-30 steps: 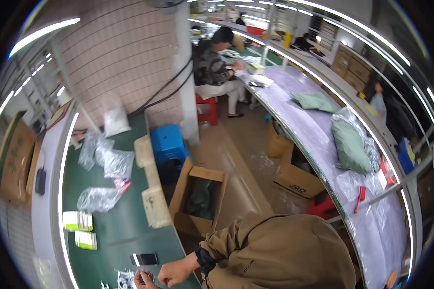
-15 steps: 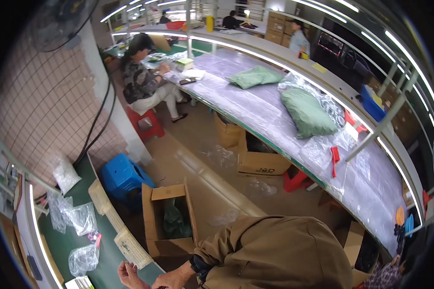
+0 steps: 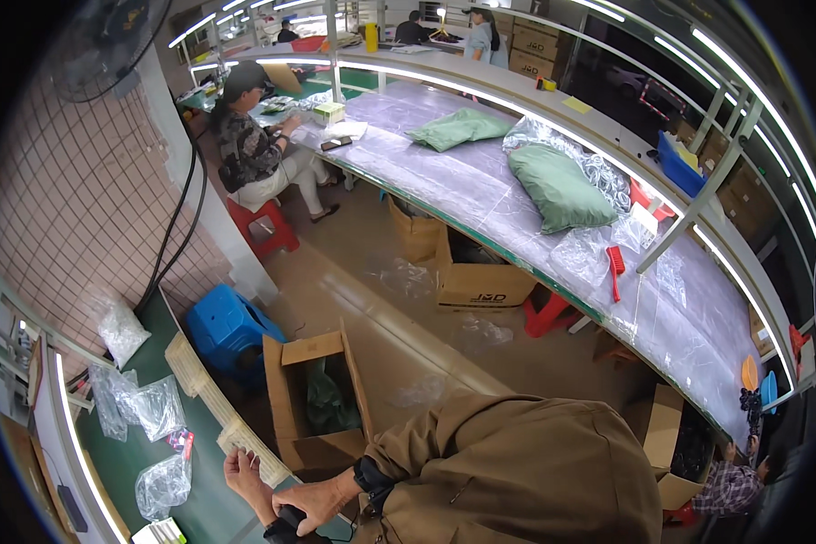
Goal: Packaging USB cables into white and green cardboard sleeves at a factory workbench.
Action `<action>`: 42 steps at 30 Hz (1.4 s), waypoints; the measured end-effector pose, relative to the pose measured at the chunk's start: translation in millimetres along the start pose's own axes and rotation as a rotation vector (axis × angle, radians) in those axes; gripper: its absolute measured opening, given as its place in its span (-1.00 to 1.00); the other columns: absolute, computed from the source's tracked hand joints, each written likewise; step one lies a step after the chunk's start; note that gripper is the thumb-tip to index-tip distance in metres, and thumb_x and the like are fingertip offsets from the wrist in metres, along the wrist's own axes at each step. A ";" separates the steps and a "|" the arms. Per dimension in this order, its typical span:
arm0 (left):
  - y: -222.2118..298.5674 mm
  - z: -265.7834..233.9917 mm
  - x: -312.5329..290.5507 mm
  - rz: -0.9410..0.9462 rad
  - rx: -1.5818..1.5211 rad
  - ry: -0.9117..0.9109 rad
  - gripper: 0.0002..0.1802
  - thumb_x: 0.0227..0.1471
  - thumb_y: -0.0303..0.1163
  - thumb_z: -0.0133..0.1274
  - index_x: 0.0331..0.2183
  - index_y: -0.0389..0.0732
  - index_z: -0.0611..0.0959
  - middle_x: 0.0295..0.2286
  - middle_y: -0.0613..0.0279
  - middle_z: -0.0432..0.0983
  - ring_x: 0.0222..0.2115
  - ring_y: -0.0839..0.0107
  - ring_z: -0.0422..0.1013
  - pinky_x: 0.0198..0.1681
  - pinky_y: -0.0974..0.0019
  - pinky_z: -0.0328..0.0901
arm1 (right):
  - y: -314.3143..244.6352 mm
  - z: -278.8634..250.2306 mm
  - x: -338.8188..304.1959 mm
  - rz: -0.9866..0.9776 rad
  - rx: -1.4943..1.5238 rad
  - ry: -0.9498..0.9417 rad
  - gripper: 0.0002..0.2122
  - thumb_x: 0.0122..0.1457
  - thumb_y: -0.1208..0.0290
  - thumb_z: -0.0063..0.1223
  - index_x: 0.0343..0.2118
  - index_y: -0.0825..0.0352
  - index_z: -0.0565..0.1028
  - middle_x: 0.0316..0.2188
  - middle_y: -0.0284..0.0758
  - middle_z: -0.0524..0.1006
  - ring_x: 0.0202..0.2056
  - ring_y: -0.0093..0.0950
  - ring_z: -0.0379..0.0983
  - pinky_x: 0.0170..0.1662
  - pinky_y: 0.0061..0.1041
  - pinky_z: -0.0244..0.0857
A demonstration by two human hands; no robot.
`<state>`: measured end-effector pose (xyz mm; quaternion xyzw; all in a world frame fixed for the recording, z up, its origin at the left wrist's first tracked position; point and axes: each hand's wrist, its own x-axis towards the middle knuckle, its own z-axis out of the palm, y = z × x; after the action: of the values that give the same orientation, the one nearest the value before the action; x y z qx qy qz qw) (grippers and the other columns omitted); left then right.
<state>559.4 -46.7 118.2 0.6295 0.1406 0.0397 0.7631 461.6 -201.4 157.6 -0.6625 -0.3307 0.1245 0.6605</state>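
My left hand is raised over the near edge of the green bench, fingers loosely bent and slightly apart, with nothing visible in them. From the right, my right hand reaches across and grips the black cuff at my left wrist. Its thumb lies over the dark material; the fingertips underneath are hidden. A brown sleeve with a black inner cuff covers my right arm. Nearest to the left hand is a beige slatted strip along the bench edge.
Clear plastic bags and a small white-green box lie on the bench. An open carton and a blue stool stand beside it. Across the aisle, a long table bears green bags and a red brush. A person sits there.
My hands have moved up in the picture. The right hand now shows gripping the black cuff at my left wrist. My view has shifted slightly.
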 end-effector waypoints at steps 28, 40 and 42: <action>-80.7 -35.3 -30.7 -0.290 -0.394 0.148 -0.80 0.20 -0.51 0.09 -0.12 -0.26 0.55 -0.35 0.15 0.57 -0.44 0.36 0.51 -0.35 0.33 0.44 | 2.1 -1.2 -16.0 0.203 -0.002 -0.077 -0.55 -0.14 0.38 0.28 -0.16 0.43 0.43 -0.34 -0.14 0.52 -0.28 -0.35 0.49 -0.25 -0.35 0.37; -58.4 -18.1 -91.2 0.139 0.720 0.088 -0.87 0.14 -0.54 0.09 -0.23 -0.34 0.60 -0.50 0.21 0.58 -0.54 0.48 0.50 -0.47 0.36 0.41 | 24.6 7.5 -37.6 0.370 0.107 -0.196 -0.57 -0.15 0.38 0.32 -0.17 0.41 0.47 -0.38 -0.15 0.54 -0.28 -0.31 0.52 -0.24 -0.34 0.39; -64.0 -24.0 -89.6 0.202 0.737 0.122 -0.86 0.08 -0.52 0.14 -0.28 -0.37 0.63 -0.54 0.22 0.58 -0.58 0.48 0.50 -0.50 0.35 0.41 | 22.2 16.6 -35.4 0.416 0.134 -0.247 -0.57 -0.15 0.38 0.32 -0.18 0.41 0.48 -0.38 -0.15 0.54 -0.28 -0.31 0.52 -0.24 -0.35 0.39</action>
<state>459.7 -58.2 66.8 0.8688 0.1280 0.0987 0.4681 431.1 -207.6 125.1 -0.6507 -0.2564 0.3594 0.6178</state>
